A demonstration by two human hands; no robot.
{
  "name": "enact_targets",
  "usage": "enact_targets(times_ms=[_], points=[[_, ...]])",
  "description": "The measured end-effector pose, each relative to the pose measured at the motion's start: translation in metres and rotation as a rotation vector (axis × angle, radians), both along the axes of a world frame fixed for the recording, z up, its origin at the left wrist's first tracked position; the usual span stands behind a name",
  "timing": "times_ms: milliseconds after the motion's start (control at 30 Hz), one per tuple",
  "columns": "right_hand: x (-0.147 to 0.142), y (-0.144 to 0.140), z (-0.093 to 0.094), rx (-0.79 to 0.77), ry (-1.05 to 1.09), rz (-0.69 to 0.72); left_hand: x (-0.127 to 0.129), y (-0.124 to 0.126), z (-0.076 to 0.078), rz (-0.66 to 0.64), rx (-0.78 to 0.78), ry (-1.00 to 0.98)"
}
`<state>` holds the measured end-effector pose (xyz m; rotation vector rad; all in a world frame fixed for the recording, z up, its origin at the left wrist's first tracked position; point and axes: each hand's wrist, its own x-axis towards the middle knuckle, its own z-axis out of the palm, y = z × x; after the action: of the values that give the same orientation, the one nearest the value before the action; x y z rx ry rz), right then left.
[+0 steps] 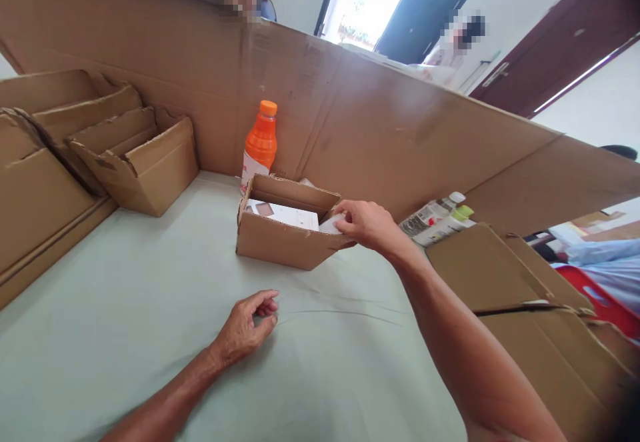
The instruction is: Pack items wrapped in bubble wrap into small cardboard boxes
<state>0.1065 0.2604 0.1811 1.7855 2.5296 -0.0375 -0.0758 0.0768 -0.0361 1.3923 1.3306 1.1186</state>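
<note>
A small open-topped cardboard box (280,247) stands on the pale green tabletop (320,362). Inside it lies a white carton (287,215) with a brownish printed patch. My right hand (367,225) reaches over the box's right end, thumb and fingers pinched on a small white object (331,224) in that corner; its kind is partly hidden by the fingers. Nearer to me, my left hand (249,325) rests on the table in front of the box. Its fingers are loosely curled, with a gap to the thumb, and nothing is in them.
Right behind the box stands an orange drink bottle (261,139). Several cardboard boxes (163,169) line the left side, and more boxes (485,269) stand at right beside lying bottles (433,219). A tall cardboard wall (400,135) closes the back; two people are beyond it.
</note>
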Motion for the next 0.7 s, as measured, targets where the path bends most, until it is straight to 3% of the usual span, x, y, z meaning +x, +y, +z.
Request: enact_targets(times_ms=[100, 200, 300, 433, 567, 700], points=[[-0.005, 0.007, 0.001, -0.223, 0.06, 0.033, 0.0, 0.0, -0.001, 0.0, 0.015, 0.021], [-0.01, 0.012, 0.003, -0.286, 0.049, 0.066, 0.0, 0.001, -0.002, 0.003, 0.031, 0.03], [-0.007, 0.012, 0.006, -0.206, 0.088, 0.088, 0.001, 0.001, -0.002, 0.012, 0.047, 0.026], [0.026, -0.006, 0.004, 0.078, 0.376, 0.057, -0.007, -0.004, 0.01, 0.13, 0.111, 0.062], [0.076, -0.043, -0.031, 0.206, 0.675, 0.017, -0.029, -0.008, 0.038, 0.477, 0.139, 0.102], [0.082, -0.067, -0.091, 0.04, 0.798, 0.008, -0.048, 0.013, 0.063, 0.572, 0.1, 0.052]])
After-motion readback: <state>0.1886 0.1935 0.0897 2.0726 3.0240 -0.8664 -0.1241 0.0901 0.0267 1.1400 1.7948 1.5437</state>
